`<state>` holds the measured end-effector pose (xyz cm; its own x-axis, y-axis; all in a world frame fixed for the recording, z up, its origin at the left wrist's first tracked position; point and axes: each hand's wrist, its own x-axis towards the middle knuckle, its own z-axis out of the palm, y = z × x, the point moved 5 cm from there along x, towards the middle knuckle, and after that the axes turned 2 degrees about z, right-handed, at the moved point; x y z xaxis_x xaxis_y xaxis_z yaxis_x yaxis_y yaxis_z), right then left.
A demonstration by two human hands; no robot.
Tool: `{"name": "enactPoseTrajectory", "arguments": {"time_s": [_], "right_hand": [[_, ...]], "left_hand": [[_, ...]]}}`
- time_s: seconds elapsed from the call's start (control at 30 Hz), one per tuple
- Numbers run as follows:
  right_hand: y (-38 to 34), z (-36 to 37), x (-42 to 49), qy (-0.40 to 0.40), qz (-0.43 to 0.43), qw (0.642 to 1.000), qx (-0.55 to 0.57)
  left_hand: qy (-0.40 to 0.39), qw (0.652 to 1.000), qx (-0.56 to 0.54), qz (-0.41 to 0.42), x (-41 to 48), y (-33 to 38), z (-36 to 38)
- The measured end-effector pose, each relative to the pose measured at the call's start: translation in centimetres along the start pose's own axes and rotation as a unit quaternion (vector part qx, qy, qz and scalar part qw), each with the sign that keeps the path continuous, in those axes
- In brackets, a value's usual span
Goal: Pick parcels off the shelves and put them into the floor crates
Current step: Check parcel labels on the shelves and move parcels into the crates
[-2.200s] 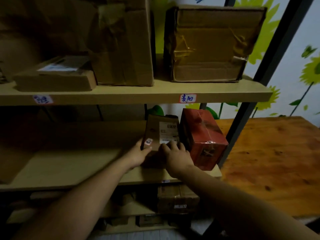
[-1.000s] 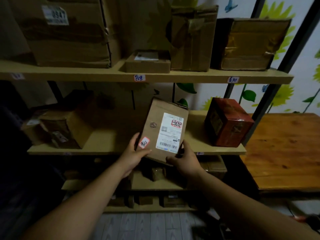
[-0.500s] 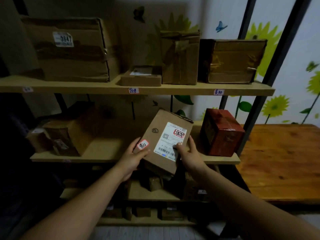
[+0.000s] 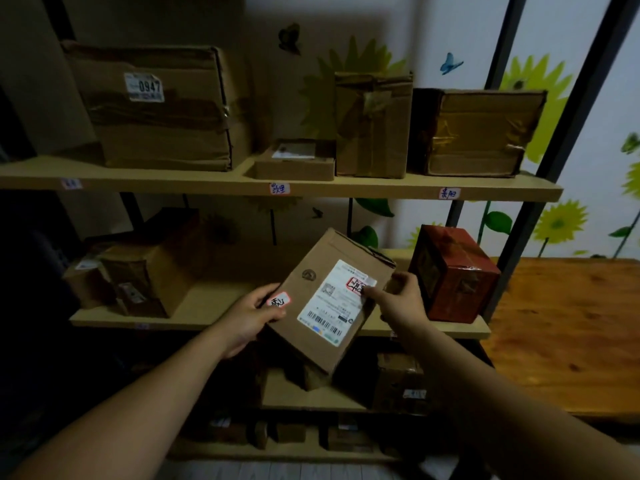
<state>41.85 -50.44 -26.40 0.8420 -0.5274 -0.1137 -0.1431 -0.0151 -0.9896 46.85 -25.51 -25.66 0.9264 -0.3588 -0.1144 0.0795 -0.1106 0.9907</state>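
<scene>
A flat brown cardboard parcel [image 4: 311, 306] with a white shipping label and two red-edged stickers hangs tilted in front of the middle shelf [image 4: 214, 299]. My left hand [image 4: 249, 317] grips its lower left edge, thumb on the face beside a sticker. My right hand [image 4: 398, 303] holds the right edge, its forefinger lying on the label. No floor crate is in view.
A red box [image 4: 453, 275] stands on the middle shelf just right of my right hand. Brown boxes [image 4: 149, 275] sit at that shelf's left. The top shelf [image 4: 346, 190] carries several cartons. Lower shelves hold small boxes. A wooden table [image 4: 568, 327] is at the right.
The parcel has come off the middle shelf, where it stood next to the red box, and is now held out in front, tilted clockwise. My view has pulled back from the shelves.
</scene>
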Motion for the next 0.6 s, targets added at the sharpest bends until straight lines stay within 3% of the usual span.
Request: {"name": "enactPoseTrajectory", "arguments": {"time_s": [0.17, 0.27, 0.4, 0.47, 0.6], "right_hand": [[0.8, -0.2, 0.8, -0.052, 0.026, 0.998, 0.029], [1.2, -0.5, 1.1, -0.009, 0.046, 0.996, 0.07], [1.4, -0.3, 0.6, 0.024, 0.052, 0.993, 0.099], [1.5, 0.0, 0.3, 0.008, 0.05, 0.997, 0.066], [1.5, 0.6, -0.4, -0.079, 0.057, 0.995, -0.018]], "left_hand": [[0.005, 0.999, 0.039, 0.007, 0.8, 0.0, -0.9], [0.101, 0.994, 0.048, 0.021, 1.7, -0.2, -2.1], [0.21, 0.977, -0.027, 0.016, 2.1, -0.5, -2.3], [0.185, 0.982, -0.034, 0.006, 2.5, -0.9, -2.0], [0.053, 0.997, -0.019, -0.043, 2.5, -1.2, -1.2]]}}
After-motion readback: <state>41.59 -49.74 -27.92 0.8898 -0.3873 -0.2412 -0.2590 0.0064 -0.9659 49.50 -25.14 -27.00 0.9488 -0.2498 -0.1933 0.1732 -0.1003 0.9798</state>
